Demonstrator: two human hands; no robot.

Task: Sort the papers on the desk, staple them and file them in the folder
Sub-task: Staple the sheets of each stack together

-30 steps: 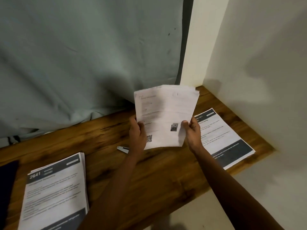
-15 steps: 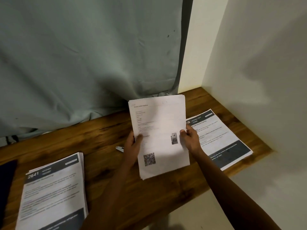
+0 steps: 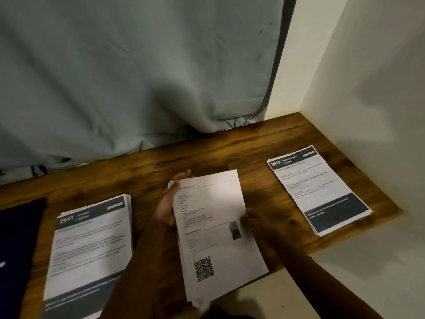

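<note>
A stack of white papers with a QR code (image 3: 216,231) lies nearly flat over the middle of the wooden desk (image 3: 147,171), its near end past the front edge. My left hand (image 3: 167,203) holds its left edge, fingers curled around the top corner. My right hand (image 3: 250,221) pinches its right edge. To the left lies a thick pile headed 2641 (image 3: 92,245). At the right sits a thin pile headed 3638 (image 3: 317,187). A dark folder (image 3: 18,245) shows at the far left. The small metal object seen earlier is hidden.
A grey-green curtain (image 3: 138,77) hangs behind the desk and touches its back edge. A pale wall (image 3: 368,88) closes the right side. The desk's front right corner ends near the 3638 pile, with light floor (image 3: 345,272) beyond.
The QR-code stack has come down from upright in the air to nearly flat on the desk and toward me. My left hand has slid up to its top left corner.
</note>
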